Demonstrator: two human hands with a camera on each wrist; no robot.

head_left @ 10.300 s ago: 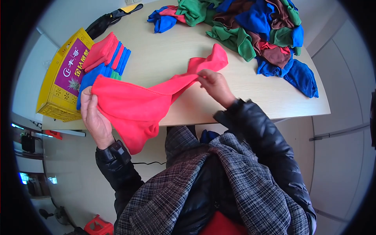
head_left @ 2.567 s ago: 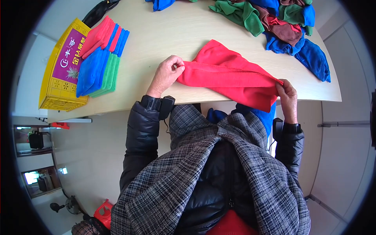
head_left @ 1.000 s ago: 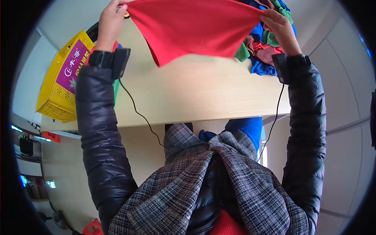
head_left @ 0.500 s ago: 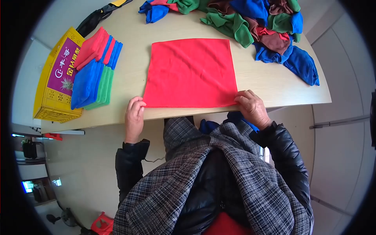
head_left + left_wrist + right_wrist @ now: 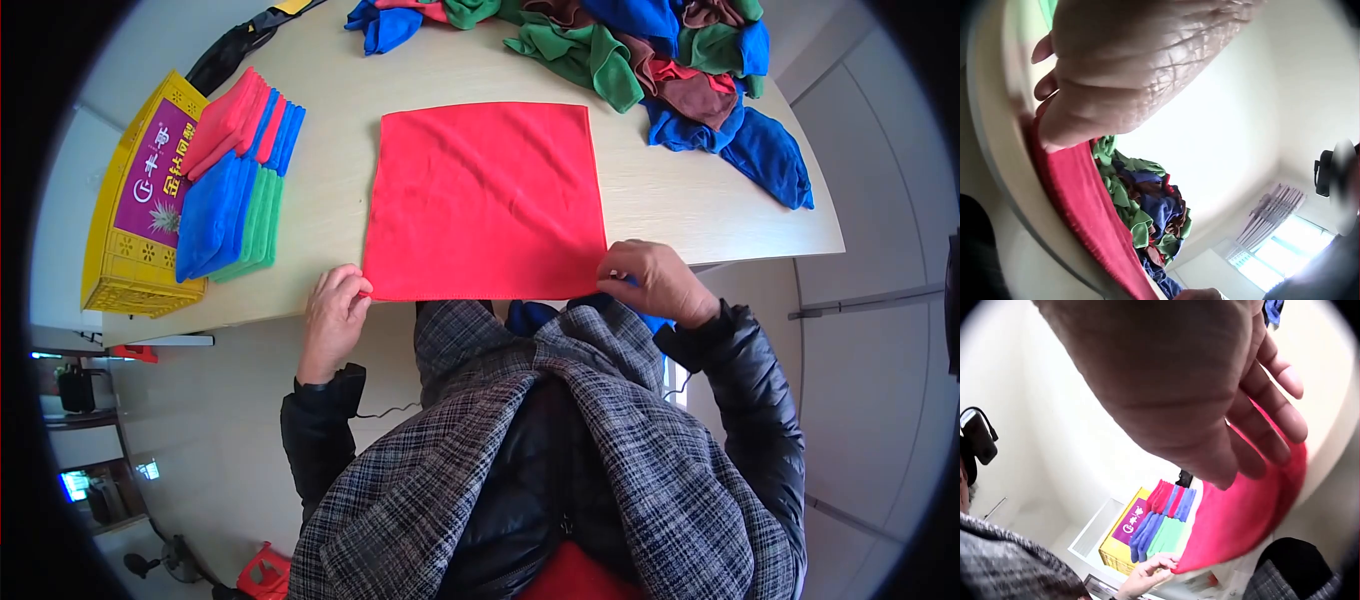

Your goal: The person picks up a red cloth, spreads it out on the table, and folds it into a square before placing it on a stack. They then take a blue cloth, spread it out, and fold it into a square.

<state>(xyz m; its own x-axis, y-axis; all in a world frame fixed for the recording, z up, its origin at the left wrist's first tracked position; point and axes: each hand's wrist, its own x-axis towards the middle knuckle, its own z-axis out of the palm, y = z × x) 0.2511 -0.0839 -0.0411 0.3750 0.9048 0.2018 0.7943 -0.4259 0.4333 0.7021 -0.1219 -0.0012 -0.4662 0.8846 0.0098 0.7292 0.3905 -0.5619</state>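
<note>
A red cloth (image 5: 485, 200) lies spread as a rough square on the table, its near edge at the table's front edge. My left hand (image 5: 334, 315) pinches the near left corner between thumb and fingers; in the left wrist view the hand (image 5: 1129, 69) is at the cloth's (image 5: 1085, 194) edge. At the near right corner my right hand (image 5: 660, 283) pinches the cloth. The right wrist view shows that hand (image 5: 1191, 387) large over the red cloth (image 5: 1241, 512), thumb and index finger meeting at it, the other fingers more extended.
Folded red, blue and green cloths (image 5: 215, 215) stand stacked on the left against a yellow crate (image 5: 130, 255). A heap of loose blue, green, brown and red cloths (image 5: 700, 60) lies at the back right. A black and yellow item (image 5: 235, 45) is at the back left.
The red cloth, held up in the air a second ago, lies flat on the table. Over the last half second both hands moved slightly toward the body, drawing its near edge to the table's front edge.
</note>
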